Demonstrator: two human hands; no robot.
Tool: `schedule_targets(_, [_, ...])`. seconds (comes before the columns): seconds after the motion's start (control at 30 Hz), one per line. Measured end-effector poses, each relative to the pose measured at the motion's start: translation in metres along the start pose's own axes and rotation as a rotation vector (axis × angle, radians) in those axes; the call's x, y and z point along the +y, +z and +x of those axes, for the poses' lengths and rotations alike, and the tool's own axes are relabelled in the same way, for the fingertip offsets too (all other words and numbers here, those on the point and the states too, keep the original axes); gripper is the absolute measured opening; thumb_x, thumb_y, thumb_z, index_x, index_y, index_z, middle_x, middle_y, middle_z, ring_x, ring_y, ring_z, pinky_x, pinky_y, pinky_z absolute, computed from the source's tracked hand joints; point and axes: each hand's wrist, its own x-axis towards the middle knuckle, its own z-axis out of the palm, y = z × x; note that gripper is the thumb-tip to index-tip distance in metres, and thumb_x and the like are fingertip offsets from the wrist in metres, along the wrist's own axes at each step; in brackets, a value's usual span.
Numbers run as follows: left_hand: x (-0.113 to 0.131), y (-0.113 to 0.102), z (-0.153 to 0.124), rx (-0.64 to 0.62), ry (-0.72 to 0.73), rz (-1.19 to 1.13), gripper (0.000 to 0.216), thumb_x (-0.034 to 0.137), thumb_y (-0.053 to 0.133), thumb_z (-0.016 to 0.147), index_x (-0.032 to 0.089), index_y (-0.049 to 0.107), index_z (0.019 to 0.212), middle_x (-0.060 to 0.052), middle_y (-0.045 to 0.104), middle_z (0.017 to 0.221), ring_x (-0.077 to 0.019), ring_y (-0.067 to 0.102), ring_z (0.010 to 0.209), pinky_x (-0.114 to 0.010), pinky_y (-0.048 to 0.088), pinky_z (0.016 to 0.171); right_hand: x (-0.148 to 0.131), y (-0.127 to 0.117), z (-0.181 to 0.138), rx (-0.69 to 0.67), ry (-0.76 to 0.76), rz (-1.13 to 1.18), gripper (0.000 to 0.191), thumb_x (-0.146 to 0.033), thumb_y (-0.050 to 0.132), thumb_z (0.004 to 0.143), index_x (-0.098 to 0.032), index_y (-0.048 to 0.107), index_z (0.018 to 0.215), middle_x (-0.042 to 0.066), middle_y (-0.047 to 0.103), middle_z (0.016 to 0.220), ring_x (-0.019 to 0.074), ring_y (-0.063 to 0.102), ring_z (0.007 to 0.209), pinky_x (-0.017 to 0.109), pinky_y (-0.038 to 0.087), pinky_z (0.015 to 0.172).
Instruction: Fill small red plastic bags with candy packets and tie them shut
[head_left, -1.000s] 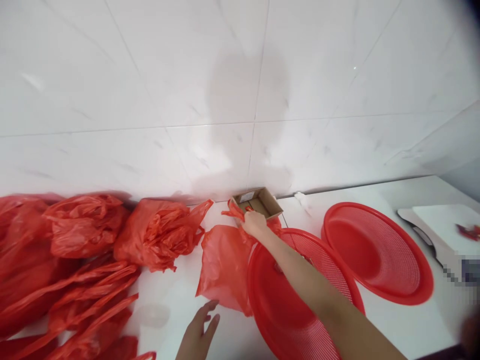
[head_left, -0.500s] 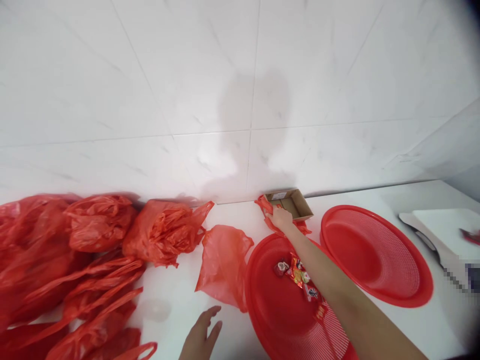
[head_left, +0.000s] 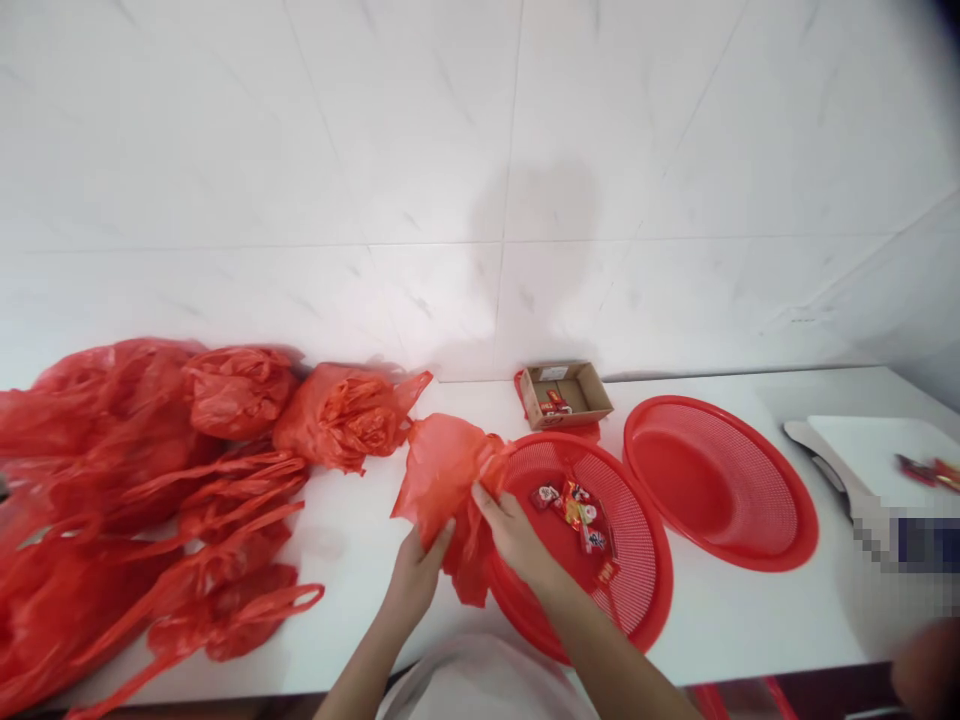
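A thin red plastic bag [head_left: 471, 545] hangs crumpled between my two hands, over the left rim of the near red basket. My right hand [head_left: 517, 535] pinches its upper right part, thumb toward the left. My left hand [head_left: 420, 575] has its thumb and fingers closed on the bag's lower left side, with some fingertips hidden. Behind it, another red bag [head_left: 439, 455] lies spread on the white table. In the near basket [head_left: 540, 590] are several wrapped candies [head_left: 579, 510] in red and gold.
A small cardboard box [head_left: 592, 398] with red packets stands by the wall. A second red basket [head_left: 690, 490] sits right of the near one. Filled red bags [head_left: 240, 390] crowd the left. A white tray or scale [head_left: 862, 450] holds packets at far right.
My right hand has come back from the cardboard box toward me with a red plastic bag. My left hand has moved up and taken hold of it too. The view has shifted.
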Motion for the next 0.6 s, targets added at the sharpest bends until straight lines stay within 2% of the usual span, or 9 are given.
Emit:
schedule_targets(0.13, [-0.002, -0.013, -0.013, 0.052, -0.024, -0.127, 0.035, 0.048, 0.059, 0.082, 0.015, 0.069, 0.082, -0.004, 0.069, 0.079, -0.0201, 0.061, 0.077, -0.030, 0.048, 0.072, -0.010, -0.034, -0.010, 0.046, -0.077, 0.195, 0.031, -0.050, 0.066, 0.078, -0.021, 0.069, 0.088, 0.003, 0.070, 0.089, 0.0195, 0.062, 0.082, 0.033, 0.048, 0.079])
schedule_targets(0.23, [0.000, -0.019, -0.023, 0.058, -0.089, -0.325, 0.034, 0.049, 0.062, 0.080, 0.015, 0.066, 0.076, 0.000, 0.063, 0.068, -0.0152, 0.056, 0.065, -0.026, 0.045, 0.064, -0.019, -0.052, -0.017, 0.093, -0.119, 0.214, 0.022, -0.043, 0.070, 0.075, -0.023, 0.069, 0.084, 0.001, 0.068, 0.084, 0.0168, 0.059, 0.074, 0.030, 0.048, 0.071])
schedule_targets(0.37, [0.008, -0.014, -0.037, 0.026, -0.127, -0.548, 0.032, 0.046, 0.067, 0.078, 0.014, 0.067, 0.083, -0.003, 0.066, 0.077, -0.0158, 0.059, 0.071, -0.027, 0.047, 0.068, -0.026, -0.058, -0.025, 0.149, -0.183, 0.222, 0.016, -0.038, 0.070, 0.075, -0.024, 0.067, 0.081, 0.000, 0.064, 0.079, 0.0149, 0.054, 0.067, 0.027, 0.045, 0.061])
schedule_targets(0.5, [0.005, -0.019, -0.043, -0.031, -0.094, -0.594, 0.032, 0.047, 0.064, 0.081, 0.015, 0.065, 0.086, -0.006, 0.067, 0.088, -0.0173, 0.061, 0.080, -0.030, 0.048, 0.077, -0.033, -0.059, -0.029, 0.240, -0.214, 0.268, 0.015, -0.037, 0.067, 0.076, -0.025, 0.066, 0.084, 0.001, 0.064, 0.086, 0.0167, 0.057, 0.073, 0.029, 0.047, 0.064])
schedule_targets(0.53, [0.002, -0.023, -0.044, 0.012, -0.091, -0.563, 0.031, 0.047, 0.064, 0.081, 0.016, 0.064, 0.085, -0.005, 0.067, 0.090, -0.0172, 0.062, 0.081, -0.031, 0.048, 0.079, -0.035, -0.059, -0.030, 0.255, -0.225, 0.260, 0.016, -0.038, 0.066, 0.077, -0.026, 0.065, 0.087, 0.002, 0.065, 0.090, 0.0176, 0.058, 0.077, 0.030, 0.048, 0.066])
schedule_targets(0.6, [-0.002, -0.033, -0.047, 0.185, -0.071, -0.458, 0.031, 0.048, 0.065, 0.079, 0.019, 0.061, 0.086, -0.004, 0.064, 0.100, -0.0177, 0.062, 0.088, -0.033, 0.048, 0.084, -0.039, -0.055, -0.036, 0.240, -0.259, 0.148, 0.019, -0.042, 0.061, 0.081, -0.026, 0.064, 0.091, 0.002, 0.065, 0.095, 0.0185, 0.058, 0.081, 0.031, 0.048, 0.069])
